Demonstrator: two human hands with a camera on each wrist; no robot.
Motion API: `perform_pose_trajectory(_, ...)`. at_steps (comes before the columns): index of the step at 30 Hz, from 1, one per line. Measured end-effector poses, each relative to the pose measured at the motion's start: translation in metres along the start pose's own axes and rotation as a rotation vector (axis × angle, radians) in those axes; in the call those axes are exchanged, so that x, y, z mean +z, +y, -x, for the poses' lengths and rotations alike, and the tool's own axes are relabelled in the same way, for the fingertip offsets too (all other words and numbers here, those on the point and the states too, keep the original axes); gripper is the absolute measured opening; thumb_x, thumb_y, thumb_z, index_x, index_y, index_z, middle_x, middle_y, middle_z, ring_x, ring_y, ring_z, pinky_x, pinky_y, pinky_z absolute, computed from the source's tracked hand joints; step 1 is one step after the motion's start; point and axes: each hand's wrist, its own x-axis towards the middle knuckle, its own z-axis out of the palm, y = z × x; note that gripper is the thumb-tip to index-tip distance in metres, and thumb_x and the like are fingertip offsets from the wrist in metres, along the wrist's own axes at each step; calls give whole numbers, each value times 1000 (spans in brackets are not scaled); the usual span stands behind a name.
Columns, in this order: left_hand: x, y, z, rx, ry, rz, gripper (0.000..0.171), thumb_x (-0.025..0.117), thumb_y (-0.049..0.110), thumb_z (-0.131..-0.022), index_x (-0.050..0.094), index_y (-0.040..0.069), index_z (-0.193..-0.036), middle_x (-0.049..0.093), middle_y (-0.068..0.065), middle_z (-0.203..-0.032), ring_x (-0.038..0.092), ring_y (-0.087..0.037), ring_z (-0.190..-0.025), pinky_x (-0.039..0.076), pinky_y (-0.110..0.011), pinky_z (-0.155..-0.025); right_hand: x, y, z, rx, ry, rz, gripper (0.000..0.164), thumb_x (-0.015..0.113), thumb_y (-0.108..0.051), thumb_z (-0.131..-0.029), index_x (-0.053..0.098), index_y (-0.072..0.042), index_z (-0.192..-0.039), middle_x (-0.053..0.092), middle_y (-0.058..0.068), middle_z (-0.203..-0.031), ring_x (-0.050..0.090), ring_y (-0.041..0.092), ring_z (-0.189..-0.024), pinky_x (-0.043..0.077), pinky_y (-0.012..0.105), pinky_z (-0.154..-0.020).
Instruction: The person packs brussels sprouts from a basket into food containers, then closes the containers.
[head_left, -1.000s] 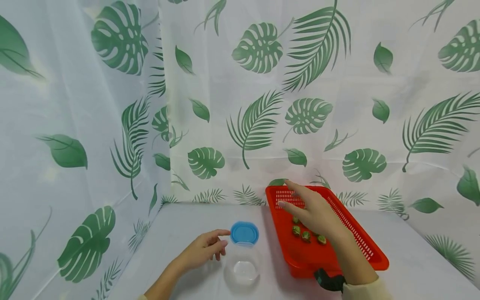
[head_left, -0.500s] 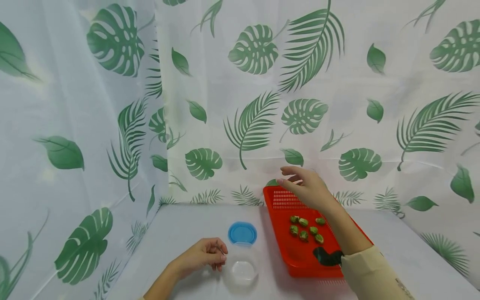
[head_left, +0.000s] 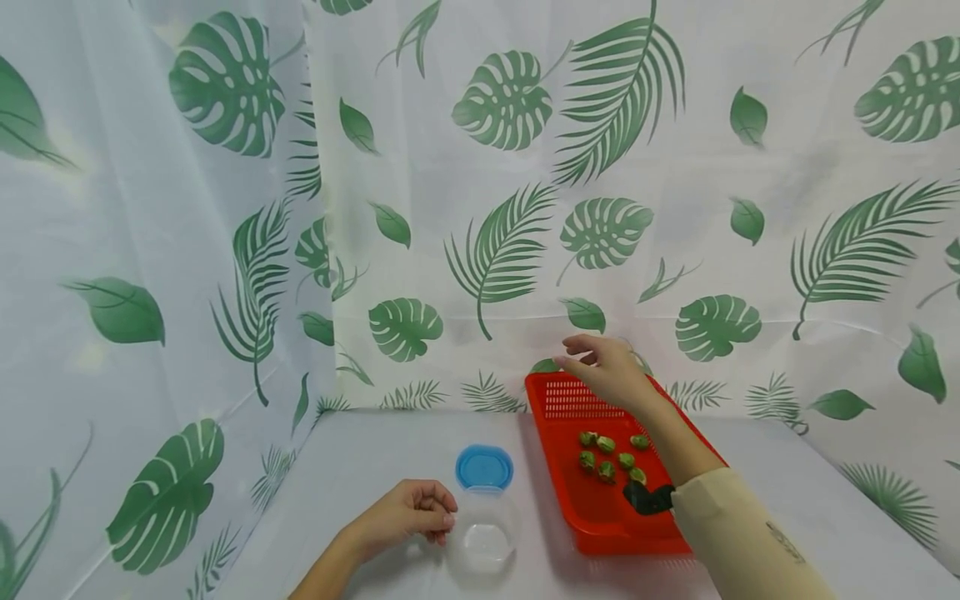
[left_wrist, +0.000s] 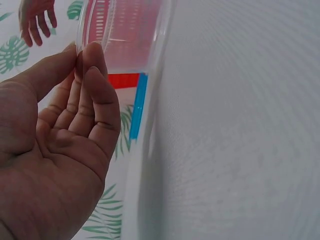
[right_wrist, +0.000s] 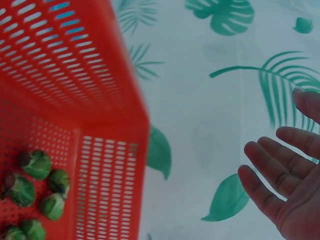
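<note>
A clear round plastic container stands on the white table. At its left rim is my left hand; in the left wrist view the thumb and index finger pinch that rim, the other fingers bent. Right of the container, a red slotted basket holds several small Brussels sprouts, also visible as green sprouts in the right wrist view. My right hand hovers over the basket's far end with its fingers loose and nothing in them.
A blue lid lies flat just behind the container. A leaf-printed white curtain hangs at the back and left of the table. A dark curved piece sits by the right sleeve, over the basket's near part.
My left fingers have gone from stretched out near the lid to pinching the container's rim. My right hand has risen and drawn back from over the sprouts, now more visible.
</note>
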Motion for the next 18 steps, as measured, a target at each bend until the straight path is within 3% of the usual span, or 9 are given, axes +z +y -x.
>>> perform_pose_trajectory(18, 1, 1, 0, -11, 5, 18, 36, 74, 12, -96, 61, -14, -116, 72, -2, -83, 69, -12, -74, 57, -27, -70, 12, 36, -11, 90, -68, -30, 49, 62, -39, -105, 62, -6, -141, 68, 16, -134, 65, 32, -113, 59, 46, -93)
